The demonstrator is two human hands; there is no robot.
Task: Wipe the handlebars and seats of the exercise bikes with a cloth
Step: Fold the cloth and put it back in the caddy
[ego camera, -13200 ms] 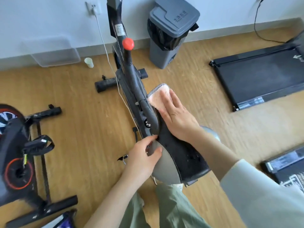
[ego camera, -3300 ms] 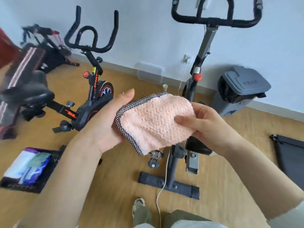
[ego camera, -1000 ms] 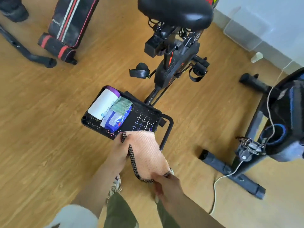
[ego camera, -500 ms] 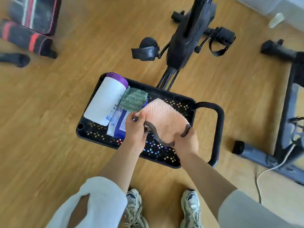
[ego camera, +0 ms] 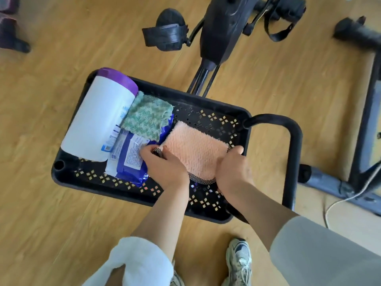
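Left hand (ego camera: 165, 168) pinches the left edge of the pink cloth (ego camera: 195, 149), fingers curled over its checkered trim. Right hand (ego camera: 233, 172) grips the right edge, thumb on top.

- Cloth: spread between the 2 hands, low in the right half of the black perforated tray (ego camera: 206, 116). Cannot tell if it rests on the tray floor.
- Tray: sits on the wood floor, with a looped black handle (ego camera: 292, 145) on its right side.
- 3 other items in the tray's left half: a white canister (ego camera: 99, 118) with a purple lid, lying on its side; a green cloth (ego camera: 148, 116) beside it; a blue wipes pack (ego camera: 127, 159) partly under the green cloth.
- Pink cloth's left edge is just beside the pack.
- Exercise bike (ego camera: 224, 27) stands behind the tray, with its pedal (ego camera: 165, 34) to the left.
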